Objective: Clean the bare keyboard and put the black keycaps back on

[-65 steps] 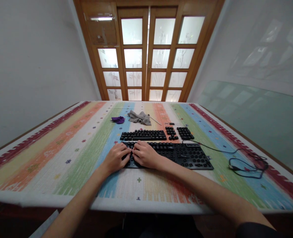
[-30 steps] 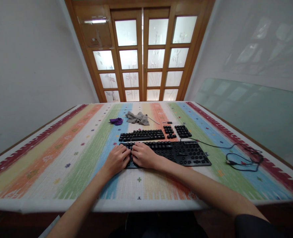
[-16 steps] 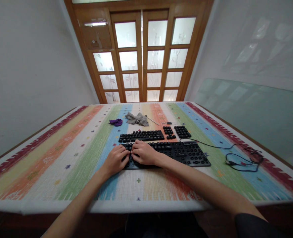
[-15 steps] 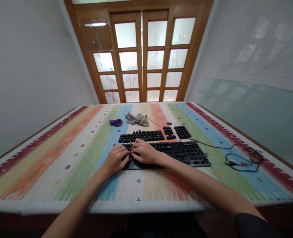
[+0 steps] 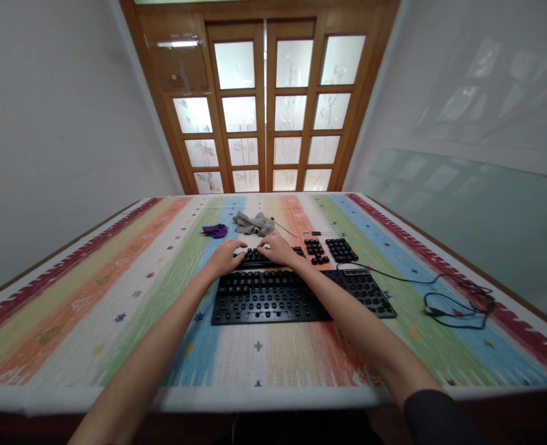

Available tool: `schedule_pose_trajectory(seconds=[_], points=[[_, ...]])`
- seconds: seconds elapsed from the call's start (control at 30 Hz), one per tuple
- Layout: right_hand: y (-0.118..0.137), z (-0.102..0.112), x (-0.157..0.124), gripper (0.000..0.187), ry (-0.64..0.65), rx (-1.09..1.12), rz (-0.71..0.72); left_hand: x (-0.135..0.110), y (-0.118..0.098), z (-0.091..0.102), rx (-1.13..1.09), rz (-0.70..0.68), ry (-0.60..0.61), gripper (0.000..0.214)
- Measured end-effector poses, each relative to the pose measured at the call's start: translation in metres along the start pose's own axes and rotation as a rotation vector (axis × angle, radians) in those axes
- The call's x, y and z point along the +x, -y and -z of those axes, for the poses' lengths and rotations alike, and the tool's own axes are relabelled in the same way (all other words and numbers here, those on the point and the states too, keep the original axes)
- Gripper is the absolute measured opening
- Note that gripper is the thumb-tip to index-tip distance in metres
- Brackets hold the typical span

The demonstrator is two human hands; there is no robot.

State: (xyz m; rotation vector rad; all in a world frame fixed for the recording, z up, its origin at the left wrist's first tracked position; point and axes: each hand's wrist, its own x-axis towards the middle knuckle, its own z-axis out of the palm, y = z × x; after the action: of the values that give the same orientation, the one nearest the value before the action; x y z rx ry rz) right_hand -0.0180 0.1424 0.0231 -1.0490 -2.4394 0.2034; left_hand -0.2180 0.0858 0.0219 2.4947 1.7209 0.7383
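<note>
A black keyboard [image 5: 273, 298] lies on the striped tablecloth [image 5: 115, 290] in front of me. Beyond it is a second set of black keys [image 5: 254, 256], laid out as a main block, a small cluster [image 5: 317, 250] and a number block [image 5: 342, 250]. Both arms reach over the near keyboard. My left hand [image 5: 225, 256] is on the left end of the far main block with its fingers curled down. My right hand [image 5: 279, 248] rests on the middle of that block, fingers bent onto the keys. What the fingertips pinch is hidden.
A grey cloth [image 5: 253, 224] and a purple item [image 5: 215, 230] lie farther back, with a thin rod [image 5: 286, 228] and a small tool [image 5: 314, 233] beside them. A black cable [image 5: 453, 303] coils at the right. Wooden glazed doors [image 5: 266, 111] stand behind the table.
Both hands left the left end of the near keyboard and moved forward onto the far block of keys. The near keyboard now shows in full.
</note>
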Motion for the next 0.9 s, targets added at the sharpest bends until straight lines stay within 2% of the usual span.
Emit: schedule_pose_trajectory(seconds=[0.17, 0.33, 0.9], points=[[-0.005, -0.007, 0.009, 0.019, 0.053, -0.031, 0.000, 0.022, 0.012, -0.013, 0.009, 0.006, 0.084, 0.031], [-0.006, -0.011, 0.014, 0.021, 0.093, -0.048, -0.006, 0.032, 0.017, -0.017, 0.012, 0.015, 0.137, 0.033], [-0.009, -0.017, 0.027, 0.015, 0.114, -0.052, -0.038, 0.048, 0.016, -0.020, -0.068, 0.033, 0.132, 0.019]])
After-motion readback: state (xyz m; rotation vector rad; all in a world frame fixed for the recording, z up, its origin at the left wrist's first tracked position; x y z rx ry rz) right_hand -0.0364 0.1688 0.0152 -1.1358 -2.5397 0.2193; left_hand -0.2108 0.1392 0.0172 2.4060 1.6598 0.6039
